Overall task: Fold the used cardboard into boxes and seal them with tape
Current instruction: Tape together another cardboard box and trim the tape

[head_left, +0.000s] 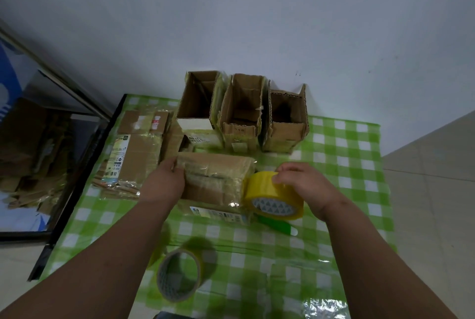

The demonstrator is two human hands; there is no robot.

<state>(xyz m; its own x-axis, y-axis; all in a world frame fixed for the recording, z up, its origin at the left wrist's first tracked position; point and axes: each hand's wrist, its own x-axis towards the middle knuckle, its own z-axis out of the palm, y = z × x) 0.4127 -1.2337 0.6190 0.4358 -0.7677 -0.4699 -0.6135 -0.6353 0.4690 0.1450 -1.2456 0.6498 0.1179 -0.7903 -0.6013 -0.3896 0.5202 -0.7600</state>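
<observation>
At table centre, the cardboard box lies on its side on the green checked cloth, wrapped in glossy, wrinkled tape; its left end is hidden behind the left hand and its near face is partly blocked by that forearm. A printed label shows on its lower edge, text too small to read. Left hand grasps the box's left end, thumb on top, fingers out of sight behind the end. Right hand grips the full yellow tape roll, fingertips curled over its top rim; the roll stands on edge, touching the box's right end. Whether a strip runs from roll to box cannot be told. A green object pokes out from under the roll toward 5 o'clock, mostly covered.

At 12 o'clock from the box, three open boxes stand upright side by side against the white wall. At 10 o'clock lies a stack of flattened cardboard, taped and labelled. At 7 o'clock a second, nearly spent tape roll stands on edge, blurred.

Cloth stays bare at 3 o'clock out to the table's right edge, and at 5 o'clock near the person. Left table edge borders a dark glass surface, contents indistinct.
</observation>
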